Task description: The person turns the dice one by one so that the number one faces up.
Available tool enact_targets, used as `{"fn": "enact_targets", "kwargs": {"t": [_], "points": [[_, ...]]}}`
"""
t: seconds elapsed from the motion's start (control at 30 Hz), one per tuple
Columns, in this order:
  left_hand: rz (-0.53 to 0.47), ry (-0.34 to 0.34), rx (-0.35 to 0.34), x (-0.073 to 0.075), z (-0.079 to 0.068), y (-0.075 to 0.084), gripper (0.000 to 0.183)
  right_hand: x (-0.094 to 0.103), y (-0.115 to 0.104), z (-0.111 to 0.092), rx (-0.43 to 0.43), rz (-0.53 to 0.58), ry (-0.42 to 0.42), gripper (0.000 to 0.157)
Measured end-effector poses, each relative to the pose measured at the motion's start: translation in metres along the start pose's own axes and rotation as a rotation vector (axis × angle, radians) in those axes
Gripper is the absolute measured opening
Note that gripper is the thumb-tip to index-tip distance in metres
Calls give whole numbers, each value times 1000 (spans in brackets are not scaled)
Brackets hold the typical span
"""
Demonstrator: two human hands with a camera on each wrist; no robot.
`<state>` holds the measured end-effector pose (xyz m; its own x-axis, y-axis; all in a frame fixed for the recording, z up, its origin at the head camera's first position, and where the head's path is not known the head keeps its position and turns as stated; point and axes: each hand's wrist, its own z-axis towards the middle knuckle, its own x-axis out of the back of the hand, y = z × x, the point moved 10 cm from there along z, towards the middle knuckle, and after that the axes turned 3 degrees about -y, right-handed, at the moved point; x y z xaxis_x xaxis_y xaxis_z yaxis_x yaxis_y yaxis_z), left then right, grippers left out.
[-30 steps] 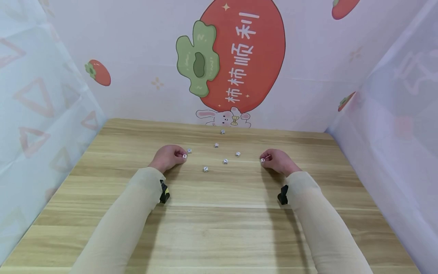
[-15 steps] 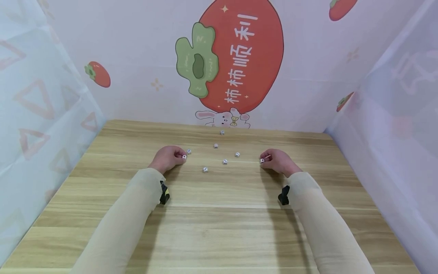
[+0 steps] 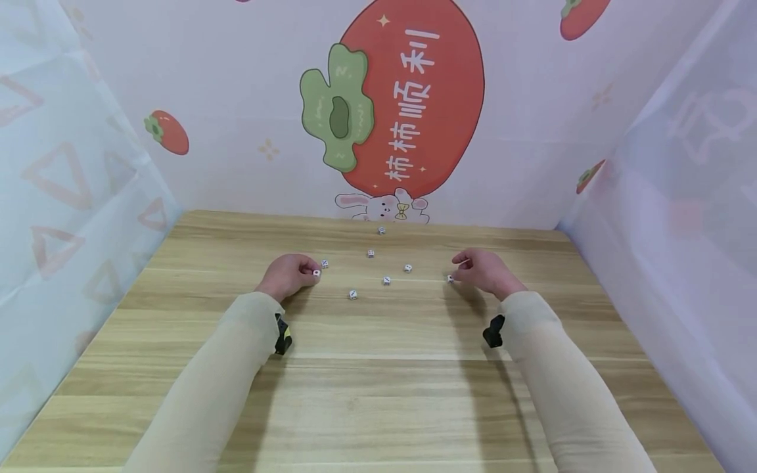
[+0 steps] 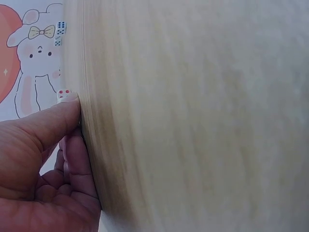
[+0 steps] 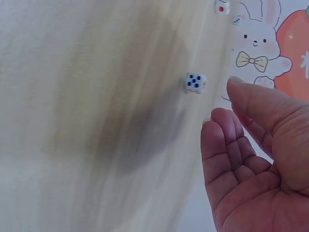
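Observation:
My left hand (image 3: 288,276) pinches a small white die (image 3: 317,272) between thumb and fingers, low at the wooden table's surface. The thumb tip covers part of that die (image 4: 63,95) in the left wrist view, where red pips show. Another die (image 3: 324,263) lies close beyond it. Nothing is held by my right hand (image 3: 480,270); its thumb and fingers are parted, a little above the table. Just left of its fingertips lies a white die (image 3: 450,278). The right wrist view shows this die (image 5: 195,83) resting on the wood, five blue pips facing the camera, apart from the fingers.
Between the hands several more dice are scattered, among them a near die (image 3: 353,295), a middle die (image 3: 387,280), a right die (image 3: 408,268) and a far die (image 3: 381,230). Printed cloth walls (image 3: 236,177) enclose the wooden table (image 3: 367,407) at the back and sides.
My right hand has let go of its die and risen slightly away from it, the fingers spreading. The left hand keeps its pinch. The head view has shifted a little.

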<state>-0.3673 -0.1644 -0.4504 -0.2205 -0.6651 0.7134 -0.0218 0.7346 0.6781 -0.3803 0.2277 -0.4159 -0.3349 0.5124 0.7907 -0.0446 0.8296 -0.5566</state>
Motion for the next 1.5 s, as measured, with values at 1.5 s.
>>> {"fn": "enact_targets", "kwargs": {"t": [1.5], "points": [[12,17,-16,1,-1,0,14,-63,-85,51,25,-292,33,28]]}}
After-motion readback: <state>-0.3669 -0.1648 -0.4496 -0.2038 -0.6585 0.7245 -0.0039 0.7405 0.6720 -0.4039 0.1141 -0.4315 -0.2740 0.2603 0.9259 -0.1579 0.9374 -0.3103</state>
